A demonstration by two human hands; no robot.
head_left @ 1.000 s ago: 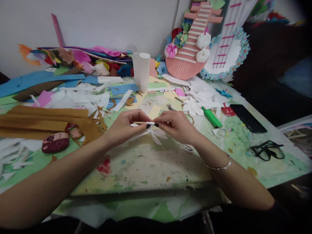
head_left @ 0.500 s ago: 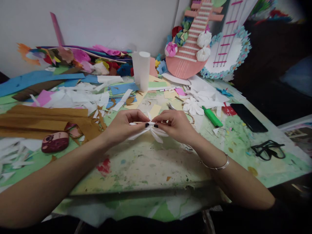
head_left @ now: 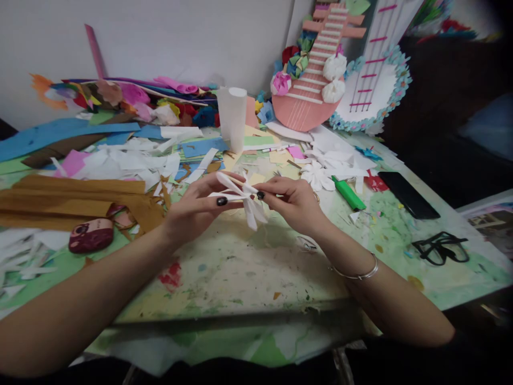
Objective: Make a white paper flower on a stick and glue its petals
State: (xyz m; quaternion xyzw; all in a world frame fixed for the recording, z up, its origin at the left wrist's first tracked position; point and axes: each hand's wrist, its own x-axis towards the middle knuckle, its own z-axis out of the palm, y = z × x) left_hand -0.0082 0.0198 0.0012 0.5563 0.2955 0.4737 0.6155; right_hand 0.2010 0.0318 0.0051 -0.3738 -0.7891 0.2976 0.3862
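Between both hands is a small white paper flower (head_left: 249, 202) with narrow petals, raised a little over the paint-stained table (head_left: 248, 267). My left hand (head_left: 196, 208) pinches the petals on its left side, thumb on top. My right hand (head_left: 292, 206) pinches the flower from the right, fingers curled; a thin pale stick seems to run through its grip. A silver bangle (head_left: 358, 272) circles my right wrist.
Paper scraps, brown strips (head_left: 72, 198) and coloured sheets cover the table's left and back. A white paper roll (head_left: 232, 117) stands behind the hands. A green marker (head_left: 348, 192), phone (head_left: 407, 193), black glasses (head_left: 440, 247) and paper guitars (head_left: 316, 75) lie right; a maroon case (head_left: 91, 234) left.
The flower has been lifted and turned, so its petals now spread upward and downward between the fingers. My left thumb has shifted onto a petal. Both hands rose slightly.
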